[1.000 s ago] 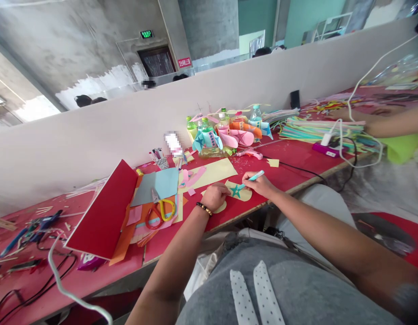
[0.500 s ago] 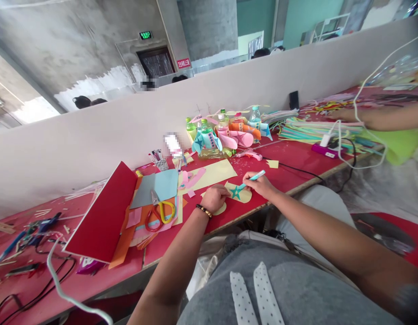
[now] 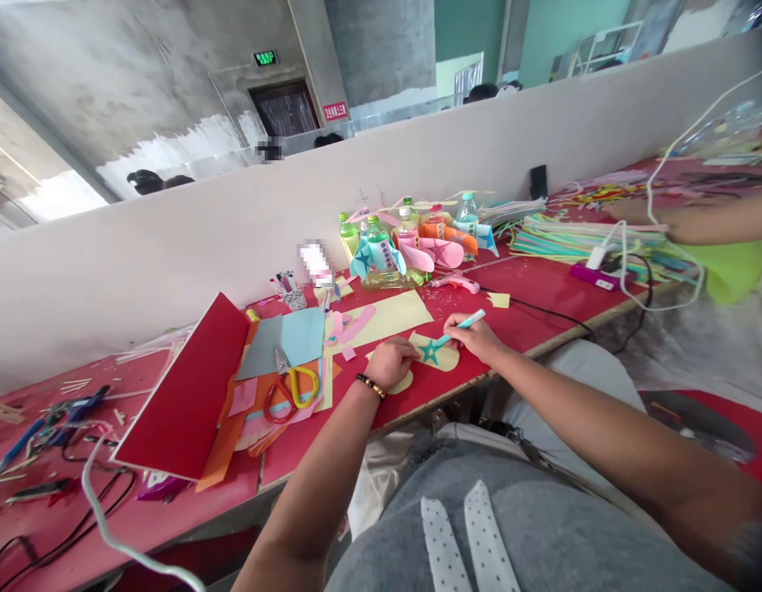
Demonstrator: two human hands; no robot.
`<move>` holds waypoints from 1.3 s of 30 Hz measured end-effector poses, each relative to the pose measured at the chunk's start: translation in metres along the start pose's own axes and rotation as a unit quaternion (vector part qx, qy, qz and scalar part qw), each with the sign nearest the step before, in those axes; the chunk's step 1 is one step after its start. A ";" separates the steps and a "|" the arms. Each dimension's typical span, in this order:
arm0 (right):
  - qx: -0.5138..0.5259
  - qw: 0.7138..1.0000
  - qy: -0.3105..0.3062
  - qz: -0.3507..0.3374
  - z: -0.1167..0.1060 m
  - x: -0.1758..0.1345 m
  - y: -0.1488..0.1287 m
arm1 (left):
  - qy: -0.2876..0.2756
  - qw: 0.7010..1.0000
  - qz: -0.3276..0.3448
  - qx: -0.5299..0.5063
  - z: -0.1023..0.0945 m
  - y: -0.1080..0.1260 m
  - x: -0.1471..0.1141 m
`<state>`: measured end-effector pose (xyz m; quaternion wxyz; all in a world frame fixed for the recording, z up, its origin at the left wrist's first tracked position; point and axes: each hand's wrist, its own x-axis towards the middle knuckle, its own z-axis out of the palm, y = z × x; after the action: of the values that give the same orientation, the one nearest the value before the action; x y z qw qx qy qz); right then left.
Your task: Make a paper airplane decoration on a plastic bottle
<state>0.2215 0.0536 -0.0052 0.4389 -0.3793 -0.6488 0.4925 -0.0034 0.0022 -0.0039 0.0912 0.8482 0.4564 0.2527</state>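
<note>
My right hand point(image 3: 477, 338) grips a light-blue marker point(image 3: 466, 324), its tip at a teal star point(image 3: 429, 353) drawn on a pale yellow paper piece point(image 3: 450, 359) with a rounded end. My left hand point(image 3: 393, 363), wearing a dark beaded bracelet, has its fingers curled and pressed on the left end of that paper. A second yellow rounded piece point(image 3: 406, 383) lies partly under the left hand. Beyond both hands is a larger yellow sheet point(image 3: 402, 314) with pink scraps on it.
Scissors point(image 3: 304, 387) lie on coloured paper to the left, beside a standing red board point(image 3: 187, 395). Bottles decorated with paper point(image 3: 381, 255) stand at the back, near a pink glue gun point(image 3: 458, 282). A power strip point(image 3: 593, 277) and another person's arm point(image 3: 719, 218) are at right.
The view has shifted very slightly. Both hands stay in nearly the same place, and the marker remains at the star.
</note>
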 end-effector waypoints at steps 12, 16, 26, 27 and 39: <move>-0.001 1.000 -0.001 0.007 -0.001 0.001 0.002 | 0.003 1.000 0.005 0.001 -0.001 0.002 -0.001; 0.001 1.000 -0.005 0.009 -0.002 0.000 0.003 | 0.004 1.000 0.005 0.003 -0.001 0.003 -0.001; -0.003 1.000 -0.011 0.011 -0.002 -0.001 0.003 | 0.005 1.000 0.001 0.016 0.000 0.004 -0.001; -0.004 1.000 -0.011 0.011 -0.002 -0.001 0.003 | 0.006 1.000 0.001 0.017 0.001 0.003 -0.001; -0.011 1.000 -0.023 0.007 -0.003 -0.002 0.000 | 0.009 1.000 0.003 0.010 0.005 0.003 0.001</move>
<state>0.2252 0.0529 -0.0055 0.4161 -0.3775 -0.6612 0.4972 0.0015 0.0019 -0.0063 0.0776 0.8481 0.4575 0.2557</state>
